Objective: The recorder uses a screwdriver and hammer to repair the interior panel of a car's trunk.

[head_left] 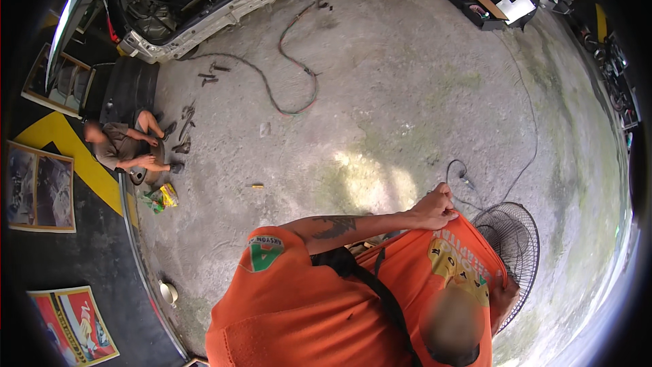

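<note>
A: Where is the orange shirt (319, 306) in relation to the fingers?

B: A worker's left hand (435, 209), reaching across from a tattooed forearm (336, 228), clenches its upper edge; the fabric gathers beneath the fingers and stretches down toward the wearer, a dark strap (390, 306) crossing it.

A: And the right hand?

B: Partly seen at the garment's far edge, skin at right (502, 299); whether its fingers grip or lie loose, I cannot tell.

A: Room to move?

B: Concrete floor (380, 95) spreads ahead of the left hand, as far as a stripped car body shell (224, 17). Tighter on the right, where a black wire fan guard (519, 238) stands just beside the cloth.

A: The count?

B: One shirt, one fan guard, one car shell, one looped hose (316, 85) on the concrete. At left, one person (122, 146) sits near a black wall (88, 245) bearing at least three framed pictures (41, 187).
</note>
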Motion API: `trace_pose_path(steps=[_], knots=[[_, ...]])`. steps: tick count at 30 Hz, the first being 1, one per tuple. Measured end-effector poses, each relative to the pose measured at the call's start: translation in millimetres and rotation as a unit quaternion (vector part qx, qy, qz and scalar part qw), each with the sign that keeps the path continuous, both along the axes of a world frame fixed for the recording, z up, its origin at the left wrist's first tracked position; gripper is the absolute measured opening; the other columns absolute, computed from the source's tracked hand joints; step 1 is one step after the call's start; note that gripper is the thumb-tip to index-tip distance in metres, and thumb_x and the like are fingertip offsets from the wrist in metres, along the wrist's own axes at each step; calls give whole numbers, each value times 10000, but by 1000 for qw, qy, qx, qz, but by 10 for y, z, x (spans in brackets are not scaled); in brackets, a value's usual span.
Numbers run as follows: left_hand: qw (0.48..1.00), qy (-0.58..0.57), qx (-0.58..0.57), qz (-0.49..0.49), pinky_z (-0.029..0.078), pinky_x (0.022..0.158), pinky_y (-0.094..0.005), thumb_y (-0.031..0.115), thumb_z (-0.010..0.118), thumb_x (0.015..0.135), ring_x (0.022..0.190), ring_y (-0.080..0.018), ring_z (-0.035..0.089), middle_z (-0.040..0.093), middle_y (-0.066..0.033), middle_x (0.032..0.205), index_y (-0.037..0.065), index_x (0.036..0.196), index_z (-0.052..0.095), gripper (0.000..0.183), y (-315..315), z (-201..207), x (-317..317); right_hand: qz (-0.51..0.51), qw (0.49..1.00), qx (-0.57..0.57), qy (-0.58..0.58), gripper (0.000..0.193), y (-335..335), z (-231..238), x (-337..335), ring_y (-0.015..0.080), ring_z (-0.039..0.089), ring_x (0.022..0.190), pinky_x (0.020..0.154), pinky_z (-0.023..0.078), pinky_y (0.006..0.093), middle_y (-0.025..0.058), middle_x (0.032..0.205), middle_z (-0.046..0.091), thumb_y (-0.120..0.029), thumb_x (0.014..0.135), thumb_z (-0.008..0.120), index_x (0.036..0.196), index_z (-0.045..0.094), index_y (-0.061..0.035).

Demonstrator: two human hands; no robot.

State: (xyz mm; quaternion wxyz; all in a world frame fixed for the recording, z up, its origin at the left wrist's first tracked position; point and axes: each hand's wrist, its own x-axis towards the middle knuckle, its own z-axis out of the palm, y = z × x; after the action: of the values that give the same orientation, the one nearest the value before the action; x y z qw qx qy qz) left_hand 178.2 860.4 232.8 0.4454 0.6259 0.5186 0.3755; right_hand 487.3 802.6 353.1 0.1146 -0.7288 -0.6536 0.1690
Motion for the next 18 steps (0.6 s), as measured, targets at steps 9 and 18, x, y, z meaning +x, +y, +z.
trace_pose_path(steps=[9,18], knots=[[1000,9,12,-1,472,768,-358,198,736,874,909,-256,565,463,-149,1131,-45,713,632,309,-79,3,59,-47,996,32,71,381,-110,58,-159,263,537,509,535,431,453,200,615,599,-327,927,647,793,683,28],[1000,6,2,9,472,769,-355,182,731,876,914,-264,573,474,-157,1141,-42,713,632,294,-94,-40,53,-55,998,37,-8,397,-100,-82,-94,320,496,482,509,407,450,217,598,581,-322,906,683,715,633,23]])
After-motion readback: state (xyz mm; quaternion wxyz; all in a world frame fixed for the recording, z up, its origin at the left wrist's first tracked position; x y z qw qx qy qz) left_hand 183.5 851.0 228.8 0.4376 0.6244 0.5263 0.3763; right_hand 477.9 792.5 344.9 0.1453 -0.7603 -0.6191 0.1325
